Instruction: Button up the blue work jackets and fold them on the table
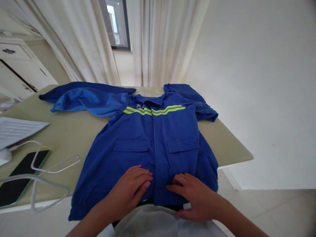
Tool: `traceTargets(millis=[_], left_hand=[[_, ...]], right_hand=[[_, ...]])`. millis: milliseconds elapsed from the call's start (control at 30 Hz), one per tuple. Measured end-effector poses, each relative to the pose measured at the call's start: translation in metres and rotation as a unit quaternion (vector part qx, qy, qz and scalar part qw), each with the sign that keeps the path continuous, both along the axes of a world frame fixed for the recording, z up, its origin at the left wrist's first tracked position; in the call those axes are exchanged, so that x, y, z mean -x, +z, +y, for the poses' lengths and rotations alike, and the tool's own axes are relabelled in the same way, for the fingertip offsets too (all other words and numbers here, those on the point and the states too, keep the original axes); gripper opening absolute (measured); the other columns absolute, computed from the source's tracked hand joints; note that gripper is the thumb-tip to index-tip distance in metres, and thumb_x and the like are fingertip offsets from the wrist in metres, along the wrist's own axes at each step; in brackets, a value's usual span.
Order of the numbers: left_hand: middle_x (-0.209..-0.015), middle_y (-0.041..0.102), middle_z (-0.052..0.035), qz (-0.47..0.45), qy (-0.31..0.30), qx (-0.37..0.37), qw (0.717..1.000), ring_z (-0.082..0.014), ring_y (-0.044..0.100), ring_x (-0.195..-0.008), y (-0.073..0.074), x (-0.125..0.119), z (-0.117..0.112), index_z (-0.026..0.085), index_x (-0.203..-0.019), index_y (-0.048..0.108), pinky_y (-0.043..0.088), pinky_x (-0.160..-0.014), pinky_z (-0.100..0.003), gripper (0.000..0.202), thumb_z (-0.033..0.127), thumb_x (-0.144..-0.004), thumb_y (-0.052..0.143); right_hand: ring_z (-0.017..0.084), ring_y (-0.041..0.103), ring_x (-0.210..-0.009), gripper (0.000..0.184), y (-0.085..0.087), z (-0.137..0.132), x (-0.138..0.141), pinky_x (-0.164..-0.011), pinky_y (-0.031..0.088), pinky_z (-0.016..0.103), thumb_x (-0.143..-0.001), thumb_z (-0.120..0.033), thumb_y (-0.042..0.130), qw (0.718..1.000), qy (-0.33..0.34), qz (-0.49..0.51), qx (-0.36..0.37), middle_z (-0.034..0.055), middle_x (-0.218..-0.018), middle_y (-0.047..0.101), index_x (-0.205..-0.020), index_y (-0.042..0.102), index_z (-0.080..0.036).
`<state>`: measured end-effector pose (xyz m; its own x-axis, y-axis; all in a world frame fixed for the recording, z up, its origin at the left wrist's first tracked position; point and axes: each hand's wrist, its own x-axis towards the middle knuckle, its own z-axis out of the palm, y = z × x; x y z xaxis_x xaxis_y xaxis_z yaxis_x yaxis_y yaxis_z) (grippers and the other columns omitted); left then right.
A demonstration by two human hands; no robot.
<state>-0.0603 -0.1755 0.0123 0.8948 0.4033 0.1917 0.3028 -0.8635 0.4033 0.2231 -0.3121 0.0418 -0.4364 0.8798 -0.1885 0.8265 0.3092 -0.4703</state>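
Note:
A blue work jacket [138,131] lies front up on the table, its collar toward the far edge. A yellow-green and grey reflective stripe [160,111] crosses its chest, and two flap pockets sit below. The left sleeve in view [91,98] stretches out to the left; the other one is bunched at the right. My left hand [134,182] rests flat on the lower front, left of the placket, fingers extended. Right of the placket, my right hand [191,194] touches the hem area with fingers slightly bent and thumb apart, holding nothing visible.
On the left of the table [66,138] lie a dark phone [19,177], a white cable [55,171] and a printed sheet [21,130]. A white cabinet [22,65] stands beyond at left. Curtains [160,42] hang behind, and a white wall [254,92] rises on the right.

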Motion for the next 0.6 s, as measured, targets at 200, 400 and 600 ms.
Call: traceTargets(millis=[200, 400, 600], left_hand=[[-0.17, 0.036, -0.0093, 0.025, -0.004, -0.073, 0.997, -0.0292, 0.036, -0.156, -0.011, -0.022, -0.001, 0.024, -0.167, 0.027, 0.032, -0.128, -0.054, 0.078, 0.056, -0.102, 0.056], [-0.165, 0.045, -0.0106, 0.052, 0.005, -0.058, 0.997, -0.0325, 0.045, -0.15, -0.013, -0.03, -0.015, 0.025, -0.161, 0.04, 0.034, -0.125, -0.057, 0.072, 0.056, -0.099, 0.06], [-0.149, 0.06, -0.0089, -0.037, 0.025, 0.129, 0.991, -0.0265, 0.061, -0.132, 0.019, -0.036, 0.052, 0.03, -0.151, 0.051, 0.052, -0.11, -0.048, 0.051, 0.048, -0.104, 0.055]], right_hand=[[0.024, 0.057, -0.135, 0.046, 0.004, 0.036, -0.006, -0.116, 0.047, 0.04, -0.109, -0.047, 0.048, 0.974, -0.153, 0.111, -0.125, 0.0112, -0.145, 0.061, -0.15, 0.057, -0.027], [0.028, 0.039, -0.154, 0.069, -0.005, 0.137, -0.017, -0.128, 0.032, 0.051, -0.108, -0.058, 0.04, 0.967, -0.153, 0.04, -0.198, 0.0149, -0.167, 0.041, -0.165, 0.036, -0.02], [0.032, 0.022, -0.161, 0.09, -0.03, 0.253, 0.004, -0.131, 0.015, 0.051, -0.103, -0.073, 0.034, 0.967, -0.19, -0.061, -0.161, 0.0195, -0.172, 0.025, -0.166, 0.029, -0.009]])
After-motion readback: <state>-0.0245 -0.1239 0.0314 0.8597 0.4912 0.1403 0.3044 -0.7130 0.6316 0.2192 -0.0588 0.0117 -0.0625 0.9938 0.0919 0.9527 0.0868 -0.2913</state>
